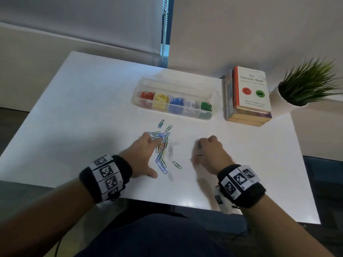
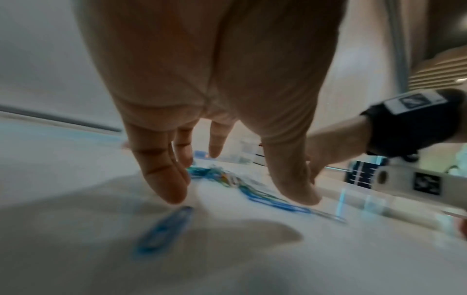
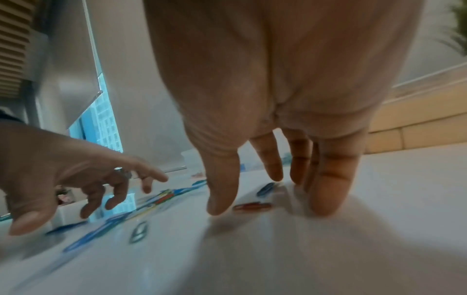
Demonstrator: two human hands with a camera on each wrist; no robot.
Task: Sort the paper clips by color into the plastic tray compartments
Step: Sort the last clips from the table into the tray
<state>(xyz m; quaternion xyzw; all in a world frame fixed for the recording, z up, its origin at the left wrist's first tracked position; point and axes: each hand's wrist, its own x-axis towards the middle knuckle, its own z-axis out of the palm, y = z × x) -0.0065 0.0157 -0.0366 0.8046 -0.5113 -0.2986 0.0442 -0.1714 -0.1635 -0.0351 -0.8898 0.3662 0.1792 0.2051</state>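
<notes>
I note left hand (image 1: 143, 154) spread, empty, over loose clips (image 1: 163, 145) before tray (image 1: 174, 84); right hand (image 3: 278, 99) fingers extended, empty. Advise isolating one clip before pinching.

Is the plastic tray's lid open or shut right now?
Open. The plastic tray shows its five compartments uncovered from above, with red, yellow, blue, white and green clips exposed; the clear lid seems to stand back behind them.

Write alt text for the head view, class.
Two hands, left hand and right hand, hover at a loose pile of coloured paper clips on a white table. Behind sits a clear tray holding colour-sorted clips.
</notes>
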